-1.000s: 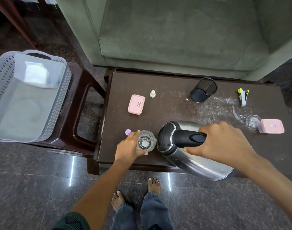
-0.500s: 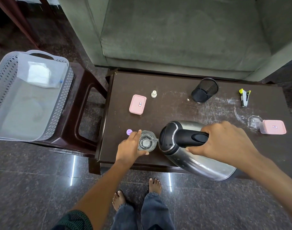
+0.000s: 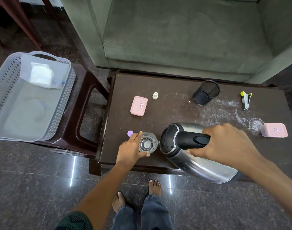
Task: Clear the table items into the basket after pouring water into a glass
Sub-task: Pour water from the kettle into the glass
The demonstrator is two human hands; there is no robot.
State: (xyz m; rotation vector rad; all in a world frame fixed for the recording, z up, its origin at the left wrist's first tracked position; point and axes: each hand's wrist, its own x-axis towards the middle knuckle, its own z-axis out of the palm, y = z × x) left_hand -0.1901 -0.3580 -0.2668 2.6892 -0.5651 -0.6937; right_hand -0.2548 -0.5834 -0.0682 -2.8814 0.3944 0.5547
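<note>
Our left hand (image 3: 131, 151) is clasping the glass (image 3: 148, 143); our right hand (image 3: 224, 145) is gripping the kettle (image 3: 191, 165), spout pointing left over the rim.

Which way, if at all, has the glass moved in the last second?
No. The glass keeps the same spot just right of the purple cap on the table, gripped by the left hand.

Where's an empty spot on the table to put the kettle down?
The widest bare patch on the dark wooden table lies between the left pink lidded box and the black mesh pen cup. The front corner is crowded: left hand, clear glass, small purple cap.
</note>
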